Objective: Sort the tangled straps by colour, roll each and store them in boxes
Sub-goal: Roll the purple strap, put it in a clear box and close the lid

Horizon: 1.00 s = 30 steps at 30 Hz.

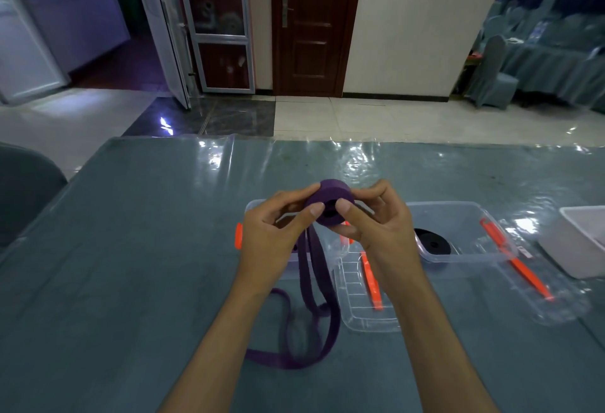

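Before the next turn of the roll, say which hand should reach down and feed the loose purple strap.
Left, probably. The loose purple strap hangs down from the roll beneath the left hand and trails toward that side of the table. The right hand grips the roll from the other side, so it can steady it.

A teal table [131,249] bears two clear boxes [458,216], lids [363,314], white tray [582,242].

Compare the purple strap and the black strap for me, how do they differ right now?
The purple strap is only partly rolled, its loose tail trailing onto the table; the black strap is a finished coil. The purple one is held up by the left hand and right hand; the black one lies flat inside a clear box. Both are wound round an open centre.
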Motion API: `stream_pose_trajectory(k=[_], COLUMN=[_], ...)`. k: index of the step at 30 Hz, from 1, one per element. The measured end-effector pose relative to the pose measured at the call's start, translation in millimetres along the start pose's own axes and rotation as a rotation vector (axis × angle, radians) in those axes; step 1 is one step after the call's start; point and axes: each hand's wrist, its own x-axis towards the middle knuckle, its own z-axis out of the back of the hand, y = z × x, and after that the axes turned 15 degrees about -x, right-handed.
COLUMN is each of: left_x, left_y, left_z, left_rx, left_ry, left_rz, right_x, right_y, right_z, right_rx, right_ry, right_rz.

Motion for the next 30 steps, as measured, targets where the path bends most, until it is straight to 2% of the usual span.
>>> stream_pose_trajectory(k=[3,7,10,15,19,22,25,28,30], left_x=[-2.4,-9.6,-9.6,-12.8,-6.8,-6.0,-5.0,4.1,9.4], left_y=[-4.2,2.0,3.1,2.4,2.8,3.4,5.8,5.5,4.9], left_z=[-1.3,-4.7,-0.7,-2.9,-2.0,-6.0,-11.2,-6.2,-3.3], left_rx=[0.004,-0.025,-0.006,-0.029,-0.023,0.018,0.001,0.016,0.061], left_ry=[-0.044,-0.033,-0.017,-0.103,-0.023,-0.026,-0.058,0.064,0.128], left_rz=[-0.04,-0.055,-0.047,-0.061,0.022,-0.038,-0.054,-0.007,-0.022], right_x=[-1.6,-7.3,-9.6,-12.1,-9.9,-8.5,-6.1,-1.2,1.5], right_y=[3.5,5.6,1.4,-1.0,-1.9,-6.3,-5.1,-6.0,-7.7], right_z=[8.4,10.9,12.0,13.0,16.4,19.6,19.2,21.5,23.4], right_rx=[-0.133,-0.085,-0.092,-0.105,-0.032,-0.037,-0.09,-0.007,0.004], right_ry=[0.013,-0.02,0.022,-0.016,-0.046,0.041,0.009,-0.038,0.003], right_rz=[0.024,0.075,0.054,0.021,-0.003,-0.035,0.005,0.012,-0.018])
